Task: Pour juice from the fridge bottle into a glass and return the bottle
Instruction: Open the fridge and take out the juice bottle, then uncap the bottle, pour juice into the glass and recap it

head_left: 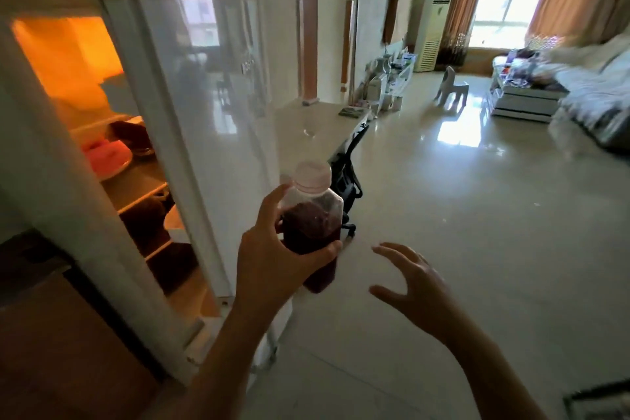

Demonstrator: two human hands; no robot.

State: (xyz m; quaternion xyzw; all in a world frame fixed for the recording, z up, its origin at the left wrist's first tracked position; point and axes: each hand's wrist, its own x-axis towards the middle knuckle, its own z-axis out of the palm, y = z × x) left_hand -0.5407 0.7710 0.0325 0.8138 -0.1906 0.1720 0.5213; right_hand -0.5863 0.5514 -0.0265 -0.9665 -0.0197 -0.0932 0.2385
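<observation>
Left hand [272, 259] fingers hold the capped juice bottle [312, 218] outside the open fridge [112, 160]; right hand [414, 286] spread, empty. A possible glass [310, 131] waits on the worktop [327, 119]; pouring and return remain.

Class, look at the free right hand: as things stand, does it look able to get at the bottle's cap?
Probably yes. The right hand is open and empty, just beside the bottle, which the left hand grips around its lower body. The cap stands clear above those fingers, with nothing between it and the right hand.
</observation>
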